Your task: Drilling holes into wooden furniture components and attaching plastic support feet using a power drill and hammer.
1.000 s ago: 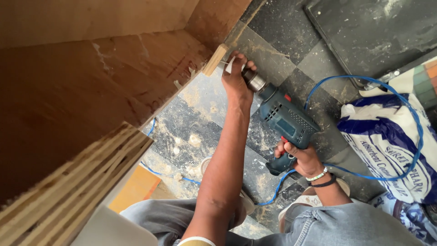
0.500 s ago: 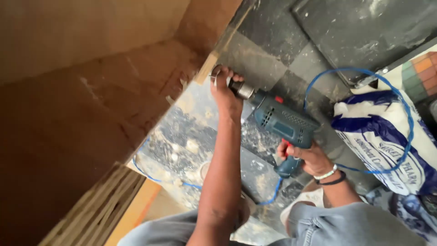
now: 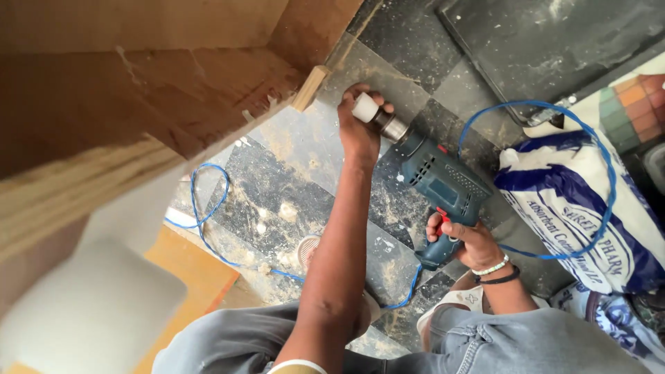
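Observation:
A blue-green electric drill point(image 3: 440, 180) points up-left toward the corner of a brown plywood panel point(image 3: 173, 90). My right hand point(image 3: 467, 242), with bracelets at the wrist, grips the drill's handle. My left hand point(image 3: 357, 131) is wrapped around the metal chuck, just behind a white cylindrical bit point(image 3: 364, 108). The bit's tip stands a short way off a small pale wooden block point(image 3: 309, 88) at the panel's edge, not touching it. Splintered wood shows along that edge.
A blue cable point(image 3: 208, 208) loops over the dusty dark tiled floor and around a white-and-blue sack point(image 3: 582, 208) at the right. A round floor drain point(image 3: 308, 249) lies beside my left arm. An orange board point(image 3: 187, 277) sits lower left, a dark slab point(image 3: 540, 48) upper right.
The drill tip, earlier pressed against the panel's corner, has drawn back to the right, and the white bit now shows. My left hand stayed on the chuck.

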